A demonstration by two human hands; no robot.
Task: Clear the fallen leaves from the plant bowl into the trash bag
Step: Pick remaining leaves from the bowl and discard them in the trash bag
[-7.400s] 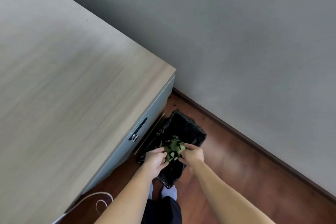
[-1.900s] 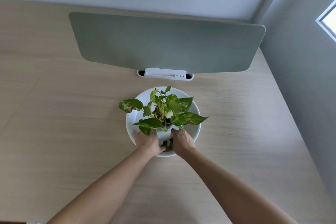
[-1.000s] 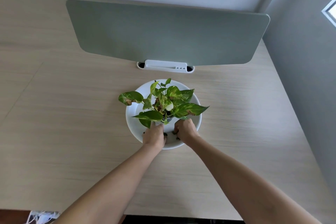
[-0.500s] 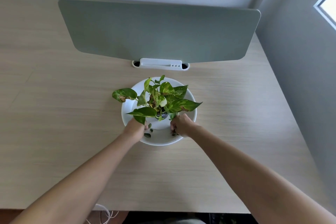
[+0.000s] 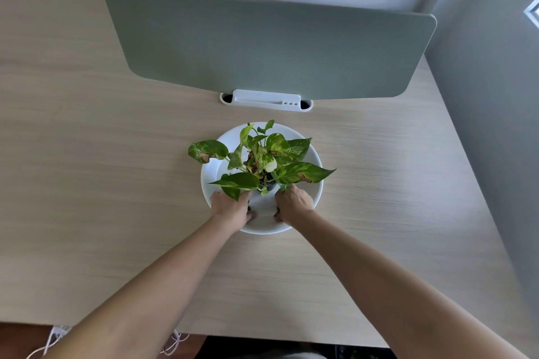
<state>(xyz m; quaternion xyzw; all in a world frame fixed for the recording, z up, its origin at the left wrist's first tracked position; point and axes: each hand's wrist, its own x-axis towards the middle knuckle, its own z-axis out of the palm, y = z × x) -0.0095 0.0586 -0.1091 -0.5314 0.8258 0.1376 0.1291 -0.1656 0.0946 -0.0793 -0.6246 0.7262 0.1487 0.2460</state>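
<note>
A white plant bowl (image 5: 317,183) stands mid-desk with a green, yellow-mottled plant (image 5: 262,160) in a small dark pot at its centre. Both my hands rest palm-down inside the bowl's near half, under the lowest leaves. My left hand (image 5: 230,208) has its fingers curled, and a small dark fallen leaf (image 5: 249,208) shows at its thumb. My right hand (image 5: 293,204) is curled the same way, with another dark leaf bit (image 5: 276,210) at its thumb. A bare strip of white bowl lies between the hands. The trash bag is out of view.
The light wooden desk (image 5: 116,183) carries a grey-green divider panel (image 5: 268,46) behind the bowl, with a white holder (image 5: 266,99) at its foot. A grey wall (image 5: 490,125) borders the desk's right side. White cables (image 5: 55,335) hang below the desk's near edge.
From the trash bag on the floor, my hands came back to the bowl. In the last half second they moved closer together and covered the loose leaves that lay between them.
</note>
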